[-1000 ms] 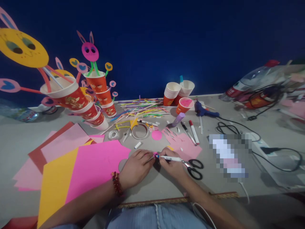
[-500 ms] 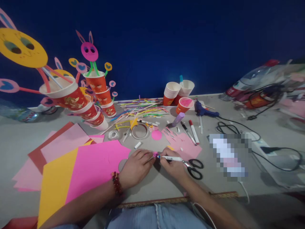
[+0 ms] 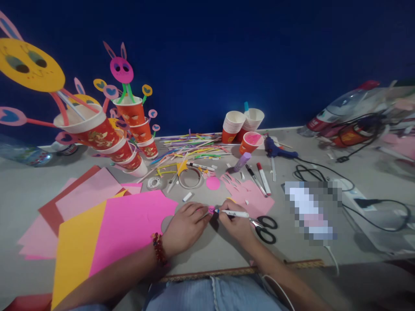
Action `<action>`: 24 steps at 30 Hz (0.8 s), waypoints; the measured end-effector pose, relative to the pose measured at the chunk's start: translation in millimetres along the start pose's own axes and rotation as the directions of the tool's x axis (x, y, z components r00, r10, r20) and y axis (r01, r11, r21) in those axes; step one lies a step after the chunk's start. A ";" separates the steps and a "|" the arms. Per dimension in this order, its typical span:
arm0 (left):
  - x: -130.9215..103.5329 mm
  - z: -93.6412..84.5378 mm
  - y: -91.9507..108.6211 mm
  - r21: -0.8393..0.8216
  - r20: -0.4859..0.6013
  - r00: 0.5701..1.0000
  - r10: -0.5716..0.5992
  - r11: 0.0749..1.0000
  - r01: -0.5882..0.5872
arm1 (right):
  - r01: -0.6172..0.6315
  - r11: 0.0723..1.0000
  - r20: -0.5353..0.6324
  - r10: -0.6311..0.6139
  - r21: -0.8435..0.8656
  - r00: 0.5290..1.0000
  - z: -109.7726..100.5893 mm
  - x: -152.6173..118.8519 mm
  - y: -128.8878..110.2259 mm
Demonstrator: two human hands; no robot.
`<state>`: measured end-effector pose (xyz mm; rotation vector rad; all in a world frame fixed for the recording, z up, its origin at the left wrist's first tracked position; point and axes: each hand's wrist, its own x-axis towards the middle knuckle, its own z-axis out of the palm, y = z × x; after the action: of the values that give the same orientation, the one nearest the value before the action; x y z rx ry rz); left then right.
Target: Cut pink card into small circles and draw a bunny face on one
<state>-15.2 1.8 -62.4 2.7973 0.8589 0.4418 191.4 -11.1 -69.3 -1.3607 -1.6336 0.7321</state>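
Note:
A small pink paper piece [image 3: 211,209] with a dark line drawn on it lies under the fingertips of my left hand [image 3: 186,224], which pinches it at its left edge against the table. My right hand [image 3: 238,224] grips a white marker [image 3: 236,214] with its blue tip pointing left, just to the right of the piece. Black-handled scissors [image 3: 266,229] rest beside my right hand, their blades partly hidden by it. Left of my left hand lies a large bright pink sheet [image 3: 129,229] with a rounded cutout, overlapping a yellow sheet [image 3: 76,246].
Stacked cup figures [image 3: 132,116] stand at the left. Straws [image 3: 197,149], paper cups [image 3: 233,125], a tape roll [image 3: 190,178] and a blue glue gun [image 3: 279,149] lie toward the back. A pink disc [image 3: 213,183] and cut light-pink paper [image 3: 253,198] are near my hands.
My right hand has shifted slightly right, drawing the marker tip back from the pink piece. The drawn line shows more clearly. My left hand stays in place.

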 end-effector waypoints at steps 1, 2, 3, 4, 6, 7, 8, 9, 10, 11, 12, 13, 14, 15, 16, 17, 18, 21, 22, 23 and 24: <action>-0.1 0.2 -0.1 0.002 -0.001 1.000 -0.001 1.000 0.001 | 0.001 1.000 -0.006 -0.001 0.001 1.000 0.2 0.1 0.1; -0.2 0.4 -0.1 0.005 -0.004 1.000 -0.002 1.000 0.002 | 0.001 1.000 -0.010 -0.001 0.002 1.000 0.4 0.1 0.3; -0.3 0.6 -0.1 0.009 -0.007 1.000 0.000 1.000 0.000 | 0.000 1.000 -0.013 0.000 0.004 1.000 0.6 0.1 0.6; -0.4 0.7 -0.1 0.011 -0.009 1.000 0.003 1.000 -0.003 | -0.001 1.000 -0.017 0.001 0.004 1.000 0.7 0.1 0.9; -0.3 0.5 0.0 0.015 -0.004 1.000 0.005 1.000 -0.005 | -0.004 1.000 -0.020 0.004 0.002 1.000 0.8 0.0 1.4; -0.2 0.2 0.1 0.015 -0.002 1.000 0.004 1.000 -0.004 | -0.010 1.000 -0.019 0.010 -0.001 1.000 0.7 -0.1 1.5; 0.0 -0.1 0.2 0.016 -0.003 1.000 0.004 1.000 -0.004 | -0.014 1.000 -0.019 0.014 -0.004 1.000 0.7 -0.1 1.5; 0.2 -0.5 0.4 0.016 -0.004 1.000 0.003 1.000 -0.003 | -0.019 1.000 -0.018 0.019 -0.006 1.000 0.6 -0.1 1.4; 0.5 -0.8 0.5 0.017 -0.008 1.000 0.004 1.000 -0.003 | -0.024 1.000 -0.019 0.024 -0.005 1.000 0.5 -0.1 1.1; 0.8 -1.1 0.7 0.016 -0.013 1.000 0.005 1.000 -0.004 | -0.028 1.000 -0.019 0.028 -0.004 0.999 0.3 0.0 0.8; 1.0 -1.4 0.8 0.016 -0.017 1.000 0.006 1.000 -0.006 | -0.030 1.000 -0.019 0.030 -0.003 0.999 0.1 0.1 0.5; 1.2 -1.5 0.9 0.015 -0.019 1.000 0.006 1.000 -0.006 | -0.030 1.000 -0.019 0.030 -0.001 0.999 -0.1 0.3 0.1; 1.3 -1.6 1.0 0.015 -0.020 1.000 0.005 1.000 -0.005 | -0.029 1.000 -0.018 0.029 0.001 0.999 -0.3 0.5 -0.3; 1.3 -1.7 1.0 0.016 -0.019 1.000 0.004 1.000 -0.003 | -0.028 1.000 -0.016 0.028 0.002 0.999 -0.5 0.7 -0.6; 1.2 -1.7 1.0 0.016 -0.018 1.000 0.002 1.000 -0.002 | -0.024 1.000 -0.014 0.024 0.002 1.000 -0.7 0.9 -0.8; 1.1 -1.6 1.0 0.016 -0.013 1.000 -0.001 1.000 0.002 | -0.020 1.000 -0.012 0.020 0.004 1.000 -0.8 1.0 -1.0; 0.9 -1.5 0.9 0.014 -0.010 1.000 -0.002 1.000 0.003 | -0.016 1.000 -0.009 0.016 0.006 1.000 -1.0 1.0 -1.1; 0.5 -1.1 0.5 0.007 0.001 1.000 0.002 1.000 -0.002 | -0.005 1.000 0.006 0.005 0.007 1.000 -1.3 1.0 -1.4; 0.4 -0.8 0.4 0.005 0.002 1.000 0.002 1.000 -0.002 | -0.003 1.000 0.014 0.003 0.007 1.000 -1.4 1.0 -1.5; 0.3 -0.6 0.2 0.003 0.001 1.000 0.001 1.000 -0.001 | 0.000 1.000 0.024 0.000 0.006 1.000 -1.5 1.0 -1.5; 0.2 -0.4 0.2 0.001 -0.001 1.000 0.001 1.000 -0.001 | 0.003 1.000 0.034 -0.003 0.005 0.999 -1.6 1.0 -1.5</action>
<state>-15.0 1.8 -61.9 2.7989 0.8582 0.4435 192.1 -10.6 -67.0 -1.3485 -1.6594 0.7607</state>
